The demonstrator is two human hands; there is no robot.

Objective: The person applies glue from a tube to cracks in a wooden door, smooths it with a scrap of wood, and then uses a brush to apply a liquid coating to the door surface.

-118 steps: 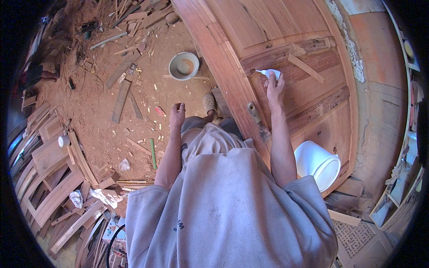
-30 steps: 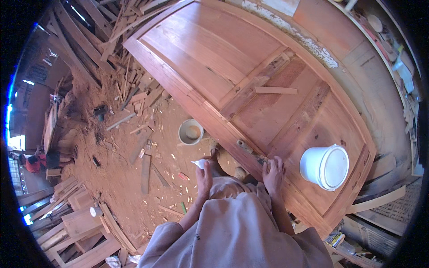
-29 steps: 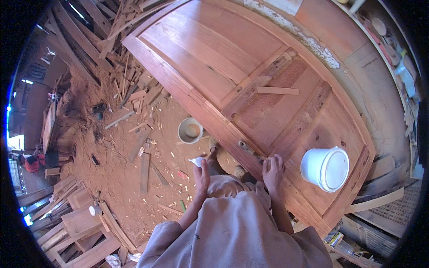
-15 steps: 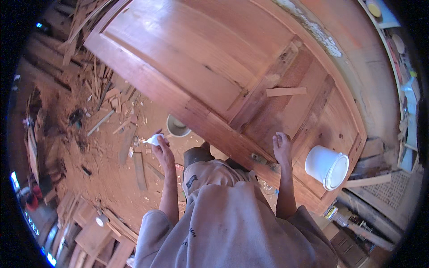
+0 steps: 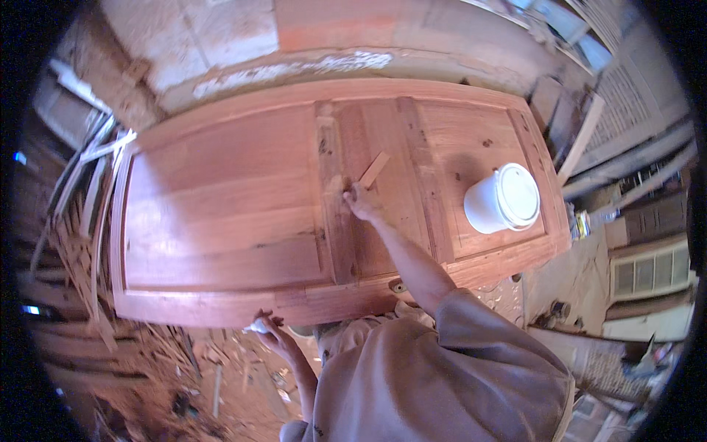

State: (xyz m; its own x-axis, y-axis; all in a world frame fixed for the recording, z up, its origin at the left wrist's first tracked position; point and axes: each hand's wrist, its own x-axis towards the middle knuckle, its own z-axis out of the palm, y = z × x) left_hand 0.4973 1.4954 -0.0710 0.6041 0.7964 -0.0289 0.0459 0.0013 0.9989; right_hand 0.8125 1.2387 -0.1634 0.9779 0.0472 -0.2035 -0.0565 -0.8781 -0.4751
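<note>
My left hand (image 5: 271, 331), low at the near edge of the panelled wooden door (image 5: 221, 295), is closed around a small white bottle with a pointed nozzle (image 5: 257, 325). Most of that bottle is hidden by the fingers. My right arm stretches over the door, and my right hand (image 5: 362, 205) is at the crosspiece with its fingers partly spread. Beside those fingertips lies a short flat wood strip (image 5: 376, 169), slanting across a recessed panel; whether the hand touches its near end I cannot tell.
A white lidded bucket (image 5: 490, 202) stands on the right end of the door. Behind the door runs a wall (image 5: 331, 33). Wood scraps (image 5: 88, 272) pile up at the left, and offcuts litter the dirt floor (image 5: 243, 376). More boards (image 5: 582, 140) lean at the right.
My view has turned toward the door, which now lies crosswise before me. My right hand has reached out over it to the strip. The bottle remains in my left hand.
</note>
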